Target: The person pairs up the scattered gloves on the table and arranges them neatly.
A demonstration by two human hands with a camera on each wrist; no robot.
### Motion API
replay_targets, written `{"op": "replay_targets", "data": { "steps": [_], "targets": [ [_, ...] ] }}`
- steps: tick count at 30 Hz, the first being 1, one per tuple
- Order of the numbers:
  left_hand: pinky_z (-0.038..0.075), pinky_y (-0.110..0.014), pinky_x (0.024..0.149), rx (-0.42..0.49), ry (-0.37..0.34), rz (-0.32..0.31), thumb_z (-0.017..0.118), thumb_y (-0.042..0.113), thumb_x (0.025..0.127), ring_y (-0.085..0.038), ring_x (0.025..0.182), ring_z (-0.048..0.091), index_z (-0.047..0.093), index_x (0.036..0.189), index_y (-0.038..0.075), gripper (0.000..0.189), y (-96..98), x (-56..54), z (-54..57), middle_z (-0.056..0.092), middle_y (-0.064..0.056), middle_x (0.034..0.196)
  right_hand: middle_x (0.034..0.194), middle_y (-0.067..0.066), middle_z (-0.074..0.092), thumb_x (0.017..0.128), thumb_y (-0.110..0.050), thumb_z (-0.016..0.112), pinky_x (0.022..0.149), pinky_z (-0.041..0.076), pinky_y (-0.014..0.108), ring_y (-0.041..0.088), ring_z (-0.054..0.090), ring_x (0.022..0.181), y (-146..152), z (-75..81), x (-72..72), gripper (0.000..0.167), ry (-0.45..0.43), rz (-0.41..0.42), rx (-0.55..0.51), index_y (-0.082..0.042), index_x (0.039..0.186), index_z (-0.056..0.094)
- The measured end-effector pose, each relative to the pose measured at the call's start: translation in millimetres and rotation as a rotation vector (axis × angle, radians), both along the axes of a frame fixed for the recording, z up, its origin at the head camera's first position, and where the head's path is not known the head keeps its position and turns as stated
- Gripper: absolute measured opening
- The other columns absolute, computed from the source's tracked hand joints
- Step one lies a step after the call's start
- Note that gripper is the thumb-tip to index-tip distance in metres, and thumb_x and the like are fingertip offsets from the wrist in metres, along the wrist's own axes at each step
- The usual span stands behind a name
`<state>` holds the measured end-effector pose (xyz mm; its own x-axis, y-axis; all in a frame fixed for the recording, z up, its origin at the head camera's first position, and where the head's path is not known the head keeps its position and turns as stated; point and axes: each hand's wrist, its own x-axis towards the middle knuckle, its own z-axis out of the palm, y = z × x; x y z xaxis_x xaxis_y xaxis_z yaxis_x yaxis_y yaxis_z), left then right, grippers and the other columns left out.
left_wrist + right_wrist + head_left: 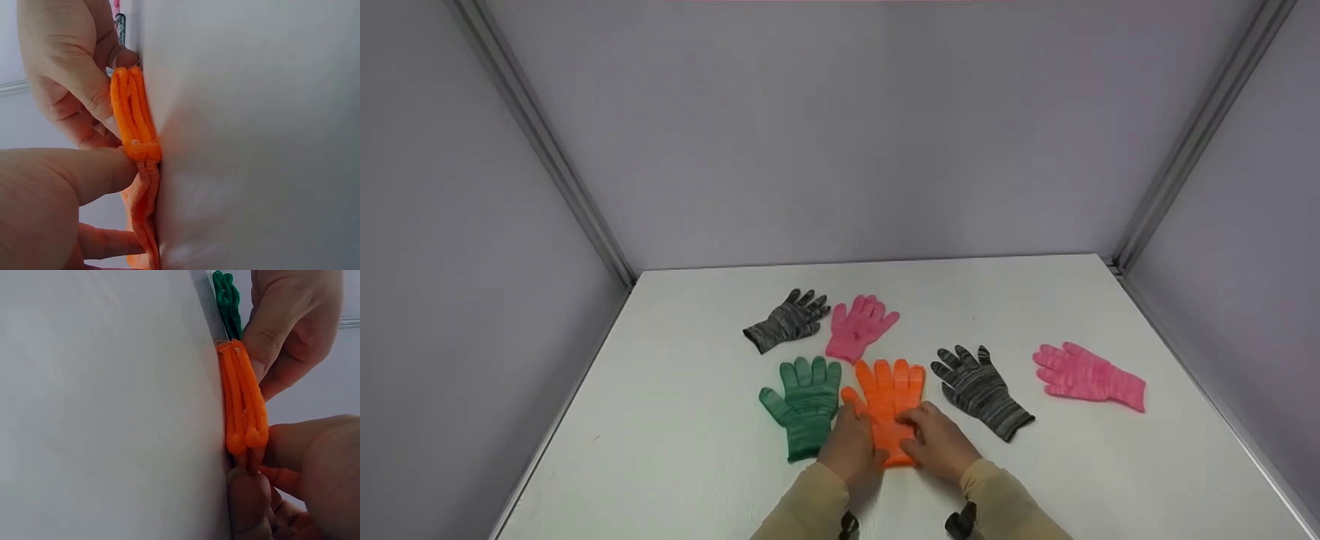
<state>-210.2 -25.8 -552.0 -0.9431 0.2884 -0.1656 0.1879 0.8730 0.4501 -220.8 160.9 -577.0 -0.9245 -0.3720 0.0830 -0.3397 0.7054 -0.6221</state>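
A pair of orange knit gloves point(891, 394), one laid on the other, lies flat near the front middle of the white table, fingers pointing away. My left hand point(850, 446) holds its left edge, with the thumb point(107, 171) at a cuff corner and fingers along the side. From the right, my right hand point(943, 446) pinches the cuff's other corner; a fingertip point(247, 492) shows there in the right wrist view. Both wrist views show the stacked cuff edges end-on. Just left of the orange pair are green gloves point(808, 401), layered at the cuff in the right wrist view.
Behind lie a grey-black glove point(787, 322) and a pink glove point(858, 326). To the right are another grey-black glove point(984, 394) and another pink glove point(1087, 375). Pale panels point(840, 135) enclose the white table point(675, 420) at the back and sides.
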Motion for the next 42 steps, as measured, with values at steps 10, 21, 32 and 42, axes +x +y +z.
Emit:
{"op": "replay_targets", "data": {
  "steps": [10,21,32,42],
  "targets": [
    [0.044,-0.042,0.099,-0.032,0.008,-0.001,0.072,0.035,0.086,-0.032,0.122,0.046,0.044,0.137,-0.006,0.071,3.2,-5.6,4.0,0.028,-0.022,0.146,0.098,0.001,0.052,0.086,-0.017,0.068,0.067,0.042,0.029,0.011,0.048,0.077,-0.3,1.1,-0.7,0.03,-0.023,-0.014,-0.001,-0.008,0.115,0.065],
    [0.033,-0.048,0.107,-0.071,0.024,-0.061,0.068,0.035,0.09,-0.037,0.14,0.025,0.038,0.144,-0.002,0.072,1.0,-5.8,4.3,0.03,-0.019,0.152,0.094,0.001,0.051,0.087,-0.018,0.069,0.066,0.042,0.028,0.011,0.048,0.077,-3.3,2.3,-0.6,0.03,-0.038,-0.045,-0.004,-0.008,0.115,0.065],
    [0.039,-0.042,0.104,-0.183,0.164,-0.209,0.07,0.026,0.088,-0.03,0.131,0.043,0.046,0.141,0.006,0.061,9.8,-10.2,4.5,0.045,-0.01,0.143,0.097,0.003,0.052,0.085,-0.018,0.07,0.067,0.042,0.031,0.013,0.049,0.078,-2.8,0.2,-0.4,0.032,-0.058,-0.042,-0.002,-0.006,0.115,0.066],
    [0.05,-0.033,0.091,-0.205,0.118,-0.196,0.072,0.027,0.086,-0.02,0.099,0.055,0.055,0.124,0.008,0.046,10.4,-14.8,10.2,0.053,-0.009,0.12,0.096,0.003,0.052,0.084,-0.016,0.071,0.067,0.044,0.03,0.013,0.05,0.08,-3.0,2.0,-1.3,0.034,-0.056,-0.047,0.001,-0.007,0.115,0.063]
  ]
}}
